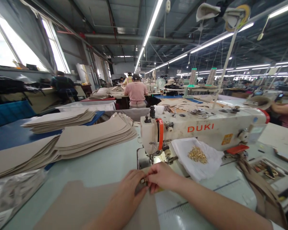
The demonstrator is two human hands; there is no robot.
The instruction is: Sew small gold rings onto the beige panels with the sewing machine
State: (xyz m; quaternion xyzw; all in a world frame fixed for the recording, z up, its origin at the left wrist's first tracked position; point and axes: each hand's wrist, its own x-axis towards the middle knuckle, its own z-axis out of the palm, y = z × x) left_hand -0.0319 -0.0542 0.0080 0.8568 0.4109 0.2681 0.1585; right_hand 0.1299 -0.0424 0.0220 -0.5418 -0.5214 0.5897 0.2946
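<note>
My left hand (131, 193) and my right hand (162, 176) meet in front of the sewing machine's needle area. A small gold-coloured metal piece (143, 181) shows between my left thumb and fingers, which are closed on it. Right beside it, my right fingers are pinched together; what they grip is hidden. Under my left hand and forearm lies a flat grey-beige fabric panel (84, 199). The white sewing machine (177, 131) has its lamp lit close behind my hands. Small gold metal parts (197, 154) are heaped on a white cloth (182, 153) against the machine.
Stacks of cut beige panels (91, 135) cover the left side, near a clear plastic bag (16, 191). To the right are a hanging strap (261, 188) and a tray of metal parts (268, 174). A person in pink (136, 91) sits ahead with their back turned.
</note>
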